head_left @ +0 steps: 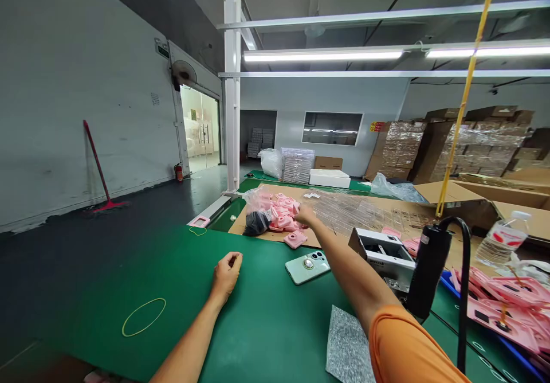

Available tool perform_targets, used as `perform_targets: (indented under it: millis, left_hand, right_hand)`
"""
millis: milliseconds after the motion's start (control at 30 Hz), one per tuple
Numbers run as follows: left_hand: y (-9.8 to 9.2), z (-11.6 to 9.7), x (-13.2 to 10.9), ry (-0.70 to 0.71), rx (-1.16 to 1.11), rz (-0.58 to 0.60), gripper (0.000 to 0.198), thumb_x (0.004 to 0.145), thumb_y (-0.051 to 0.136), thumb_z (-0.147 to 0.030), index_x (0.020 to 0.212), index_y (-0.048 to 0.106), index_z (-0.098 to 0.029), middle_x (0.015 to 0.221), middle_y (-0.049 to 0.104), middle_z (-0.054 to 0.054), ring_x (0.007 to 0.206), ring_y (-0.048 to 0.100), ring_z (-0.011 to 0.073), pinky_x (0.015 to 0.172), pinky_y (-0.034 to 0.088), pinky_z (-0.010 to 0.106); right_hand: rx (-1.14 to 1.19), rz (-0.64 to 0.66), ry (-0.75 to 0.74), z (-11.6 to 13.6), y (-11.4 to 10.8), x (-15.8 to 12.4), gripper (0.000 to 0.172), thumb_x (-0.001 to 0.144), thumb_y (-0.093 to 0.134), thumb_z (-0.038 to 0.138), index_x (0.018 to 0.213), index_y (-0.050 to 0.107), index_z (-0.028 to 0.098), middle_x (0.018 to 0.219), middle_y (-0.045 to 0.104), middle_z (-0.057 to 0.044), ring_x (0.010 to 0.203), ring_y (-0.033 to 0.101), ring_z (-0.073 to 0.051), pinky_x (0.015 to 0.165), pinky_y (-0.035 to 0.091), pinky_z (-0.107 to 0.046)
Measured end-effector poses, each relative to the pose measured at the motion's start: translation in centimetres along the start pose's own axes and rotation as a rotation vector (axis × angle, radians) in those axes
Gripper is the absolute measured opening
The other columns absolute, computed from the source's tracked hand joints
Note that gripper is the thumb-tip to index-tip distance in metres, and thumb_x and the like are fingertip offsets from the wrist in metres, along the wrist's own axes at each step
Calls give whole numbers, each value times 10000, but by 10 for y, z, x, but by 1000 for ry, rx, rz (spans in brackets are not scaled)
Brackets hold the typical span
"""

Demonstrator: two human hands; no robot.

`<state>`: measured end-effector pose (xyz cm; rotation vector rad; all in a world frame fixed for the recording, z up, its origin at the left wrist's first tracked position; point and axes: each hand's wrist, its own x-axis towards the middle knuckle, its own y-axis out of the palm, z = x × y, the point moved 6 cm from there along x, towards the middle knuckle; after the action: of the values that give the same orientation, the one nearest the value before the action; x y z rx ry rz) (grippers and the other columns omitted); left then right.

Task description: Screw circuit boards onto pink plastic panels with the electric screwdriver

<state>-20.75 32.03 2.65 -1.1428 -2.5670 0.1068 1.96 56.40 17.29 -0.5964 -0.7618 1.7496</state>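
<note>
Nearest, an orange sleeve [408,343] on the right arm. Left hand [227,274]: grip curled shut, nothing visible in it, resting on the green desk [107,280]. Just left of it lies a yellow rubber band [144,317]. Below the right arm, a grey foam sheet [348,346]; above that, a green phone [307,267] with a ring holder. Right hand [306,215]: fingers bunched at the edge of the pink plastic parts [281,214], grip unclear, whether it holds anything cannot be told. The pile sits on a cardboard sheet [240,225] beside a black bag [256,223], with one pink part [295,239] apart at the sheet's edge. To the right, a white machine [382,255], a water bottle [501,239] and pink trays [502,308] on a blue bin. Farther off: stacked cartons [481,148], a red mop [101,171], a fire extinguisher [178,172], a glass door [200,128].
</note>
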Motion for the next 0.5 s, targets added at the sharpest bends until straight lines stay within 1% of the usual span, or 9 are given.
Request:
perform_targets:
  millis: [100, 167, 200, 267, 300, 333, 400, 467, 500]
  left_hand:
    - [5, -3, -3, 21, -5, 57, 826, 744, 610, -906, 1001, 771, -138, 871, 751, 98, 768, 669, 208, 699, 511, 307]
    - [9, -8, -9, 51, -17, 102, 942, 707, 683, -898, 1256, 733, -134, 1101, 778, 140, 876, 720, 225, 784, 573, 338]
    - [11, -12, -15, 78, -27, 131, 1048, 673, 742, -883, 1416, 658, -149, 1276, 752, 164, 958, 740, 233, 849, 599, 358]
    - [17, -24, -28, 160, -50, 231, 1283, 598, 863, -831, 1642, 449, -210, 1604, 575, 199, 1134, 749, 260, 979, 620, 401]
    - [20, -31, -36, 206, -56, 312, 1340, 585, 907, -798, 1685, 384, -240, 1694, 487, 203, 1209, 739, 279, 1031, 619, 421]
    - [25, -37, -44, 242, -56, 412, 1338, 600, 931, -768, 1699, 365, -256, 1721, 460, 201, 1253, 731, 294, 1065, 618, 438]
    - [33, -46, -61, 260, -34, 619, 1208, 671, 944, -702, 1669, 428, -258, 1633, 579, 184, 1246, 741, 299, 1094, 617, 451]
    - [39, -48, -72, 230, 18, 742, 1081, 704, 959, -629, 1614, 512, -254, 1453, 721, 136, 1142, 769, 270, 1079, 627, 436]
    - [42, -49, -77, 225, 51, 772, 1061, 707, 964, -600, 1607, 523, -254, 1394, 749, 116, 1077, 775, 252, 1050, 637, 428]
  right_hand:
    - [44, 89, -84, 21, -3, -29, 266, 1080, 744, 309, 1284, 692, 147, 1222, 712, -87, 990, 726, -212, 830, 663, -365]
    - [104, 207, -144, 29, 11, -59, 230, 1060, 744, 237, 1265, 697, 145, 1124, 731, -62, 876, 726, -177, 731, 650, -300]
    - [136, 287, -164, 30, 23, -77, 221, 1030, 744, 182, 1245, 705, 147, 1054, 740, -45, 810, 723, -160, 677, 635, -269]
    - [195, 465, -170, 26, 51, -114, 248, 913, 730, 76, 1150, 732, 151, 895, 741, -13, 697, 716, -148, 590, 605, -225]
    - [221, 548, -158, 20, 64, -132, 268, 839, 715, 47, 1084, 740, 152, 818, 727, 2, 651, 709, -147, 555, 590, -210]
    - [245, 617, -139, 12, 76, -148, 272, 775, 696, 40, 1020, 738, 152, 757, 710, 12, 611, 697, -145, 526, 571, -196]
    - [298, 699, -97, -6, 93, -175, 259, 710, 669, 73, 950, 717, 157, 701, 687, 23, 554, 661, -134, 483, 532, -177]
    - [358, 707, -62, -25, 100, -194, 213, 732, 665, 150, 942, 694, 168, 691, 676, 26, 514, 615, -119, 453, 490, -170]
    - [386, 696, -50, -34, 102, -203, 189, 758, 666, 197, 944, 687, 172, 687, 669, 25, 501, 594, -117, 441, 467, -173]
